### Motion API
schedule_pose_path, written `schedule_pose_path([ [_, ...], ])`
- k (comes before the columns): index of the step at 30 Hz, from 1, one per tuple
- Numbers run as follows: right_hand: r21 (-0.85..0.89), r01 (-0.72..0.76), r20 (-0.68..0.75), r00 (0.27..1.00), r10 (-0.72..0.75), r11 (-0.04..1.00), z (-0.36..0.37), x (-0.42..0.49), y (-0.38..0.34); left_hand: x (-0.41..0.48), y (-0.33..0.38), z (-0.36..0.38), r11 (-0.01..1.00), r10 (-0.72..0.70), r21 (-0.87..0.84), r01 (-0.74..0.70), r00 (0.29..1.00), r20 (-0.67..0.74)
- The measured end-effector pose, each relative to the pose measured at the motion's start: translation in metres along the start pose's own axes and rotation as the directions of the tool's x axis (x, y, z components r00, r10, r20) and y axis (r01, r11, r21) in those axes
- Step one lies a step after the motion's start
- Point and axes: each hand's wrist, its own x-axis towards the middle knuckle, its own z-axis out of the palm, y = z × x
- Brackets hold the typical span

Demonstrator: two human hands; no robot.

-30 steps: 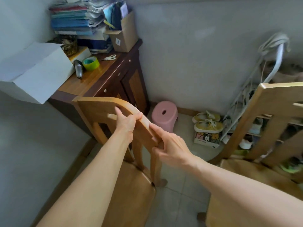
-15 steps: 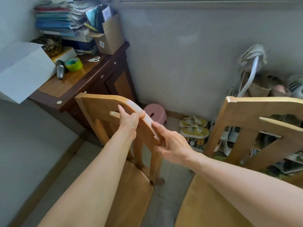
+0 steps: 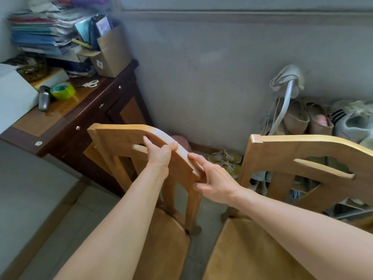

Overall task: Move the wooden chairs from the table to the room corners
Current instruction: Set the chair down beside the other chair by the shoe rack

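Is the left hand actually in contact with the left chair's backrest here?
Touching. The head view shows the left hand wrapped round the top rail of the left chair, thumb hooked over its upper edge, no gap visible.

Only the arms in shot tbh. Left hand (image 3: 159,156) and right hand (image 3: 212,178) are bare, and so are the left forearm (image 3: 125,223) and right forearm (image 3: 292,225), right to the frame edge. Slim wrists, tendons showing on the right hand's back. Nails too small to tell.

dark cabinet (image 3: 84,126) | tape roll (image 3: 63,91) (green), scissors (image 3: 90,84), cardboard box (image 3: 113,55) on top | yellow shoes (image 3: 226,160) on floor
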Motion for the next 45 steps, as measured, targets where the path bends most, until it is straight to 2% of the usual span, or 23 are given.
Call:
schedule_pose_path([
  [4, -0.009, -0.023, 0.075, 0.997, 0.024, 1.0, -0.002, 0.01, 0.001, 0.001, -0.002, -0.003, 1.0, 0.003, -0.016, -0.002, 0.999, 0.036],
  [10, -0.213, 0.003, -0.035, 0.999, -0.011, 0.977, 0.008, 0.013, 0.005, 0.004, -0.006, -0.013, 0.998, 0.021, -0.064, -0.013, 0.992, 0.128],
  [18, -0.268, 0.075, -0.017, 0.996, -0.083, 0.961, -0.003, 0.02, 0.01, 0.012, -0.004, 0.0, 0.995, 0.028, -0.102, -0.021, 0.997, 0.07],
  [25, -0.243, 0.055, 0.01, 0.998, -0.054, 0.968, -0.04, 0.033, 0.023, 0.019, 0.011, 0.03, 0.993, 0.035, -0.115, -0.025, 0.996, 0.086],
  [32, -0.248, -0.035, 0.034, 0.998, 0.045, 0.968, -0.076, 0.052, 0.051, 0.03, 0.026, 0.065, 0.99, 0.039, -0.142, -0.021, 0.991, 0.127],
  [40, -0.468, -0.005, 0.056, 0.998, 0.035, 0.884, -0.1, 0.072, 0.065, 0.042, 0.039, 0.09, 0.987, 0.019, -0.162, 0.001, 0.993, 0.12],
  [45, -0.483, -0.001, 0.084, 0.995, 0.048, 0.875, -0.107, 0.08, 0.066, 0.045, 0.045, 0.096, 0.987, 0.003, -0.163, 0.014, 0.994, 0.107],
])
